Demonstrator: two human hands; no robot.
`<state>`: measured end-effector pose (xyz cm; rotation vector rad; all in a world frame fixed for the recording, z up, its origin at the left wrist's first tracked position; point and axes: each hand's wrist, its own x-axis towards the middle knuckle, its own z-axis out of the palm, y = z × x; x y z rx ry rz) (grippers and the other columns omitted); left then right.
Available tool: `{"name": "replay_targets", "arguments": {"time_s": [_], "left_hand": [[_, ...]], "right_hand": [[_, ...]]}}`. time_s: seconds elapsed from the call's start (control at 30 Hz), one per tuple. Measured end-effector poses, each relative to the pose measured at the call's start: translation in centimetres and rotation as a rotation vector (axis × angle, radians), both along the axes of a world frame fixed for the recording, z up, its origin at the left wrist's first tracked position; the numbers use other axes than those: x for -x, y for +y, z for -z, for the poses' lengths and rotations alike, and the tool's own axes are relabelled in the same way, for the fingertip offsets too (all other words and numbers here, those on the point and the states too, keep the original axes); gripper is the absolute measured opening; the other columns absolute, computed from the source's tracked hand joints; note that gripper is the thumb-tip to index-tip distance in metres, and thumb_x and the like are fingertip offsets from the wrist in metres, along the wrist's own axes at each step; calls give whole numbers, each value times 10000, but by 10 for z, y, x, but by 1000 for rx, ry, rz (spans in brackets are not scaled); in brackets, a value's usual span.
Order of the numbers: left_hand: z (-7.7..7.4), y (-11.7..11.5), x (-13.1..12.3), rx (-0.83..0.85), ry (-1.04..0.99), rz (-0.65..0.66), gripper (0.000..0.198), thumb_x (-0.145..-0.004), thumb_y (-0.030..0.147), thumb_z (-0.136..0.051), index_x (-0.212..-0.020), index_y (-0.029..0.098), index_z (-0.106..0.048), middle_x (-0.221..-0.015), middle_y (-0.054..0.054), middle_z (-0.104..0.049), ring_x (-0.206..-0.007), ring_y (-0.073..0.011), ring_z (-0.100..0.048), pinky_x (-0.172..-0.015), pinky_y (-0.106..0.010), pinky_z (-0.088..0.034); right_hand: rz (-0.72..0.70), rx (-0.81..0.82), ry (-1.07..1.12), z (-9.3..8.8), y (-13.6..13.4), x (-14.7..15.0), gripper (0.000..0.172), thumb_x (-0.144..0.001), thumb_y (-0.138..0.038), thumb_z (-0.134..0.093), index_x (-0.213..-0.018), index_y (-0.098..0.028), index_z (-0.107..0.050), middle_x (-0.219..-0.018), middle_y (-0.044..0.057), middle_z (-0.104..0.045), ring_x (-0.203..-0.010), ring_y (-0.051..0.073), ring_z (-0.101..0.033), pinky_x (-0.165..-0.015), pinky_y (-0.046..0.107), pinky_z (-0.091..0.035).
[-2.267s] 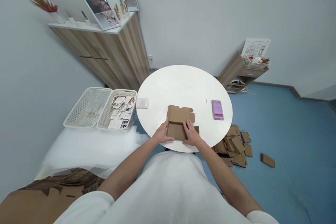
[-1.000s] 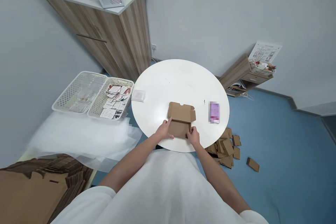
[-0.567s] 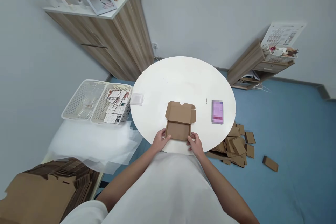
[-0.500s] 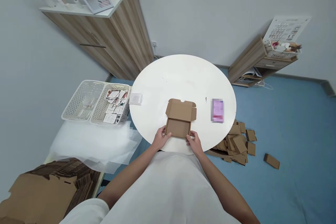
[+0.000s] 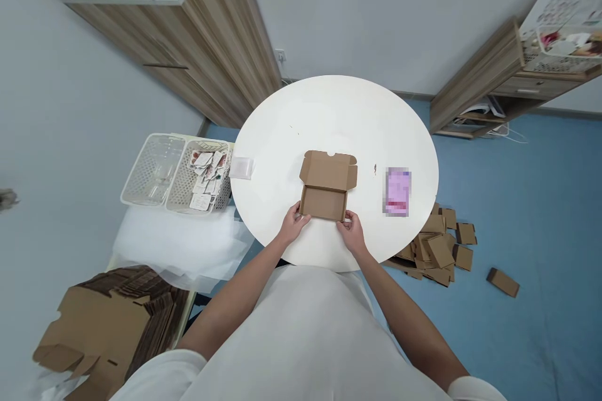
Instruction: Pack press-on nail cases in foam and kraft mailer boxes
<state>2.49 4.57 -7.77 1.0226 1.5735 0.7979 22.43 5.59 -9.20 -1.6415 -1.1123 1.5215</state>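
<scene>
An open brown cardboard box (image 5: 324, 202) rests on the white round table (image 5: 329, 113), its lid standing back on the far side and nothing visible inside it. My left hand (image 5: 293, 225) grips the box's near left corner, thumb at the front edge. At the near right corner, my right hand (image 5: 352, 232) holds the box with its thumb in front and fingers curled at the side. A blurred pink-purple item (image 5: 397, 192) lies on the table to the right. Near the left table edge is a small translucent packet (image 5: 241, 168).
Left of the table stand two white baskets (image 5: 173, 200), one with cards, beside white translucent sheets (image 5: 176, 244) and stacked flat cardboard (image 5: 103, 326). Cardboard boxes (image 5: 439, 250) pile on the floor at right. A wooden cabinet (image 5: 226, 44) stands behind left, a shelf unit (image 5: 480, 81) behind right.
The camera view has shifted, and both hands and the box appear higher in the picture. The box has moved slightly away from the near table edge, still held at both corners.
</scene>
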Motion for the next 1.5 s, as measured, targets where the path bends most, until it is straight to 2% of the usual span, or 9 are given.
{"name": "replay_targets", "arguments": {"time_s": [0.27,0.5,0.63,0.77,0.87,1.07,1.27,1.4,1.5], "left_hand": [[11,-10,11,17,-20,-60,671,-755,372,-551,-1328,216,-240,-1378,-119,-289,-1234,-246,-321,-941,-383,-369],[0,-6,56,-73,69,-76,611,-768,391,-523,-1306,250,-270,-1347,-101,-320,-1189,-231,-372,-876,-361,-415],[-2,-1,102,-118,235,-189,548,-760,366,-530,-1258,236,-342,-1289,-95,-364,-1166,-220,-389,-862,-346,-429],[3,8,154,-71,363,-275,507,-770,362,-508,-1236,214,-374,-1330,-106,-309,-1233,-240,-308,-966,-391,-346],[7,21,182,-30,390,-259,585,-757,377,-524,-1273,187,-324,-1394,-123,-212,-1292,-265,-190,-1043,-421,-218],[12,49,199,43,321,-206,705,-776,391,-492,-1340,128,-161,-1425,-177,-106,-1318,-298,-57,-1051,-458,-136],[17,55,203,-25,293,-281,534,-811,291,-434,-1282,109,-260,-1343,-181,-303,-1278,-268,-221,-1042,-437,-170],[21,46,202,-44,190,-377,404,-797,279,-459,-1175,153,-391,-1188,-136,-460,-1157,-241,-395,-968,-397,-305],[25,39,198,-11,23,-432,433,-790,288,-478,-1187,155,-364,-1065,-112,-522,-951,-195,-536,-831,-344,-417]], "right_hand": [[99,-84,-123,0,-13,0,505,-702,-346,-537,-1155,-211,-362,-1125,84,-438,-638,96,-482,-617,289,-465],[169,-353,-215,-32,-3,29,337,-738,-304,-515,-1050,-196,-451,-820,13,-517,-556,86,-415,-587,269,-414],[-3,-320,-182,-47,16,81,219,-753,-343,-496,-882,-176,-555,-662,-1,-504,-574,110,-447,-576,271,-413],[-154,-76,-77,-42,34,153,339,-724,-394,-534,-1001,-199,-527,-923,54,-581,-751,143,-533,-685,303,-450],[-162,49,-68,-27,51,209,404,-694,-409,-562,-1046,-221,-503,-1144,72,-521,-939,173,-523,-795,331,-442],[-88,67,-89,-9,90,293,445,-676,-391,-573,-1077,-228,-468,-1238,66,-452,-1067,186,-470,-869,334,-419],[-41,67,3,-3,100,327,437,-645,-328,-601,-1034,-218,-436,-1168,65,-468,-958,154,-517,-776,291,-471],[13,110,6,1,95,313,355,-627,-312,-605,-936,-225,-452,-1002,27,-528,-829,134,-540,-670,271,-489],[25,123,16,3,86,294,301,-613,-292,-615,-868,-220,-471,-924,12,-554,-785,126,-543,-657,264,-482]]}}
